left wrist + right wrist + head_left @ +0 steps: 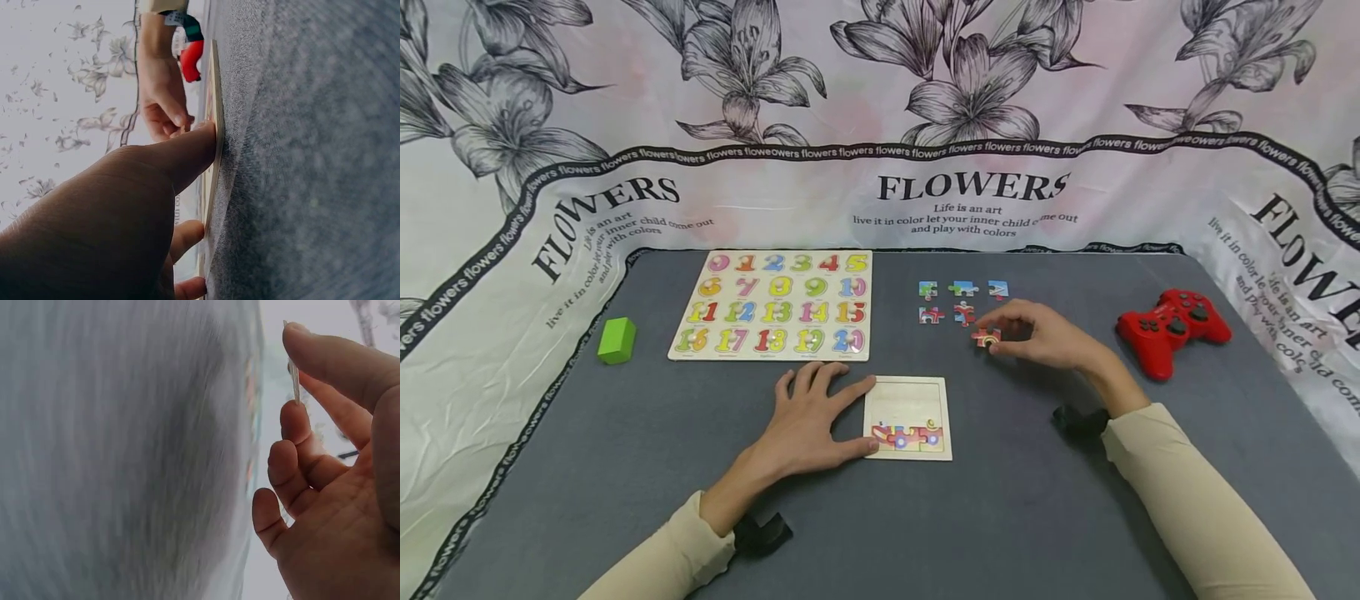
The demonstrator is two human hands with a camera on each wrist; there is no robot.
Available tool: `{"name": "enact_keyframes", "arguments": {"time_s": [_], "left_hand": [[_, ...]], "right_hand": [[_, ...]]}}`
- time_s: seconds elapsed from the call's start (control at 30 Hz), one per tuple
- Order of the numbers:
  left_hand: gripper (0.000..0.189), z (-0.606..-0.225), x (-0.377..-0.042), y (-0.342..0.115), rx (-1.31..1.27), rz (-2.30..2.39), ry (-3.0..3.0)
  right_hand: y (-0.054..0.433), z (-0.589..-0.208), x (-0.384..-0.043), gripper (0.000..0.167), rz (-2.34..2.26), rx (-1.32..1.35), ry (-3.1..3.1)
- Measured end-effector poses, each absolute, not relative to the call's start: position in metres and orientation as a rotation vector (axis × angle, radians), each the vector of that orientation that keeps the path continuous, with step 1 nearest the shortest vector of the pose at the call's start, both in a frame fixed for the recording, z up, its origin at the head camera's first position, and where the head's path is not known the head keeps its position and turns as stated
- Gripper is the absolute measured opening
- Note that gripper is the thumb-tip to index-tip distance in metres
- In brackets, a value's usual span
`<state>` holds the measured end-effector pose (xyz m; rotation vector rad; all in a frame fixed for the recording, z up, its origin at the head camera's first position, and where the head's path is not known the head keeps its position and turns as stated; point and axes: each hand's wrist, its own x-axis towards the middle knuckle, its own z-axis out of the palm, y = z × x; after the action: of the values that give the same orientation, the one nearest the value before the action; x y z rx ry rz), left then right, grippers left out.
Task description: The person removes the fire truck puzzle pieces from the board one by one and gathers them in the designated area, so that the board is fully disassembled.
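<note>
My right hand (1037,335) pinches a red jigsaw piece (985,337) between thumb and fingers, just below the loose pieces. In the right wrist view the same piece (295,381) shows edge-on, off the table. My left hand (812,421) lies spread at the left edge of a square wooden puzzle board (910,396). Its thumb and index fingertip touch the board, and the left wrist view shows the thumb (194,150) pressing on the rim. Joined pieces (907,437) with a red vehicle picture fill the board's lower part; bare wood shows above them.
Several loose jigsaw pieces (962,288) lie in two rows beyond the right hand. A number puzzle board (767,306) lies at the back left, with a green block (617,340) to its left. A red game controller (1172,329) rests at the right. Flowered cloth (970,196) hangs behind.
</note>
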<state>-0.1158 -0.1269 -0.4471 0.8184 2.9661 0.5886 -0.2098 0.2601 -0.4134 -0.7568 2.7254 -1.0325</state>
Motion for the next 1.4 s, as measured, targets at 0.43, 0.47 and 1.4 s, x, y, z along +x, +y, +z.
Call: {"name": "enact_keyframes", "arguments": {"time_s": [0.43,0.47,1.4], "left_hand": [[0.078,-0.446,-0.113,-0.13,0.789,0.579,2.953],[0.078,-0.447,-0.113,-0.13,0.792,0.579,2.956],[0.079,-0.441,-0.116,-0.126,0.799,0.581,2.949]], "right_hand": [[0.279,-0.419,-0.249,0.041,-0.86,-0.622,2.762],[0.278,-0.42,-0.251,0.04,-0.847,-0.625,2.76],[0.285,-0.417,-0.257,0.035,-0.9,-0.482,2.812]]}}
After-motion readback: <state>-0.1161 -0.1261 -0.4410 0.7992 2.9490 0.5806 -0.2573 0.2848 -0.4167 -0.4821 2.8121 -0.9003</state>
